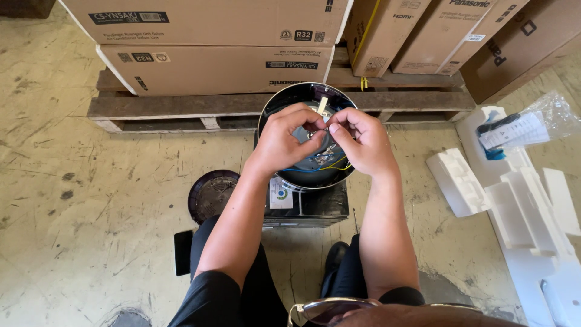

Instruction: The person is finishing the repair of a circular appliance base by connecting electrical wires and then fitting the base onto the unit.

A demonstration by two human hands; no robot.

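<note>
The left hand [279, 140] and right hand [362, 142] covered the middle of the round dark appliance [284, 103], and whatever small part the fingertips pinched was too small to tell. The black box [315, 209] under it was mostly hidden by the forearms. The cardboard boxes [206, 36] ran off the top edge, the white foam pieces [532, 212] off the right edge. The plastic bag's [544, 118] contents were unclear.
</note>
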